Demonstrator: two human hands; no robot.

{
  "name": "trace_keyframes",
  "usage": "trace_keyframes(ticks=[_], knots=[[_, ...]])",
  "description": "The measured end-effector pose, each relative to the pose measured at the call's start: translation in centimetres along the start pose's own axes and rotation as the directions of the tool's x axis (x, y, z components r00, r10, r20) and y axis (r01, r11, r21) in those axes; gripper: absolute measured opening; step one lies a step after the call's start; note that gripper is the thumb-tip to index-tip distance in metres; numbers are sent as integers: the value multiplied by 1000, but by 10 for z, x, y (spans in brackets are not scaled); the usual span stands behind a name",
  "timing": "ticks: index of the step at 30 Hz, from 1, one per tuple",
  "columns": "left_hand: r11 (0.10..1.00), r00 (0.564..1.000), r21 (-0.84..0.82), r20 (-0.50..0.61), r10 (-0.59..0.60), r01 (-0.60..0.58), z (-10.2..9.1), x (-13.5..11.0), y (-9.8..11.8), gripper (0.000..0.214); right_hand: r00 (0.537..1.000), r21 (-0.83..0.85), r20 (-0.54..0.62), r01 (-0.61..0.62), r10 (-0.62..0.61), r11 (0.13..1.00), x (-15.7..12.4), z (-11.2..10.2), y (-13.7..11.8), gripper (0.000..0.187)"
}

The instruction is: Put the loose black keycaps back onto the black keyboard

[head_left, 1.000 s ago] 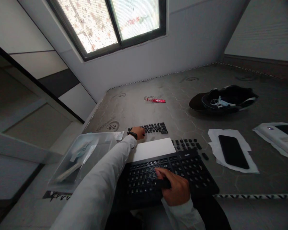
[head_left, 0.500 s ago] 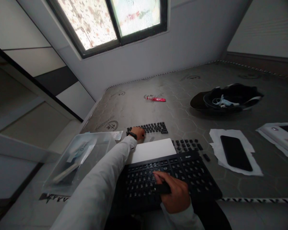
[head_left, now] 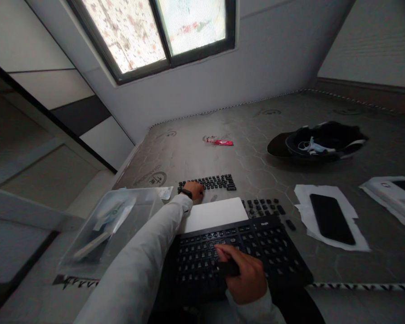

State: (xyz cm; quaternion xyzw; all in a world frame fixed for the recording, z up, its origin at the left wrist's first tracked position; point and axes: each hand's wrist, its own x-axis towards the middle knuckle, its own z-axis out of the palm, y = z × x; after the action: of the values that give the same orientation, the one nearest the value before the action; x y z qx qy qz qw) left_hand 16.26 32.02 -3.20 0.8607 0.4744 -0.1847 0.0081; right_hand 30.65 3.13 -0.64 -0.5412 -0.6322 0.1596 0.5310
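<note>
Left arm (head_left: 131,265) stretched long, nearly straight, slanting forward and to my right. Left hand (head_left: 194,190) palm down at full reach, wrist low; fingertips too small and dark to make out. Right hand (head_left: 248,275) much nearer my body, knuckles up, fingers curled in a grip, foremost digit angled forward-left. Right forearm mostly out of view.

Free mat (head_left: 251,164) between keycaps (head_left: 219,182) and obstructing headgear (head_left: 295,146)
</note>
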Motion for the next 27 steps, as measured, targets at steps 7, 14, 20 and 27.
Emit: trace_keyframes(ticks=[7, 14, 20, 27], knots=[[999, 999, -35, -34, -17, 16, -5, -2, 0, 30, 1000, 7, -3, 0, 0, 1000, -1, 1, 3, 16], [989, 978, -140, -197, -72, 45, -44, -45, 0, 26, 999, 49, -45, -27, 30, 998, -1, -5, 2, 25], [960, 902, -262, -383, -199, 100, -59, -157, 34, 36, 979, 266, -94, -149, 180, 952, -4, -10, -1, 40], [830, 744, -553, -523, -416, 74, -2, -294, 111, 22, 951, 706, -127, -112, 281, 699, -8, -5, 4, 51]])
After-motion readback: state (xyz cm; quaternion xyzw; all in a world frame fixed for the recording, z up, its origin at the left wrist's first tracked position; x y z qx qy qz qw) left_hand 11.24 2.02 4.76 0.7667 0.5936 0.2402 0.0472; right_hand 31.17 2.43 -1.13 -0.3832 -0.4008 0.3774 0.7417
